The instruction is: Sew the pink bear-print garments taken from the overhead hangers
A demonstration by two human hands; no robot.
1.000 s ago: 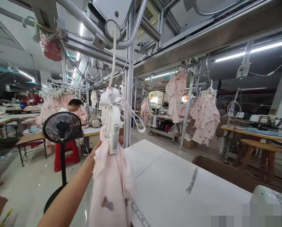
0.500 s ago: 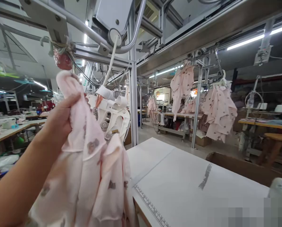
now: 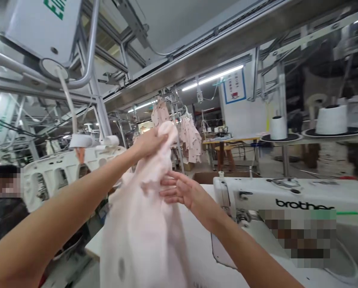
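My left hand is clamped on the top of the pale pink printed garment, and the cloth hangs down below that fist. My right hand is open, fingers spread against the front. Keep that grip firm and let the open palm do the smoothing. The Brother sewing machine sits just right of my right hand. A moment ago only one hand showed; now both are on the cloth.

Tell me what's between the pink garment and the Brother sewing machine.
In the head view, the open right hand lies between the pale pink garment and the white Brother sewing machine.
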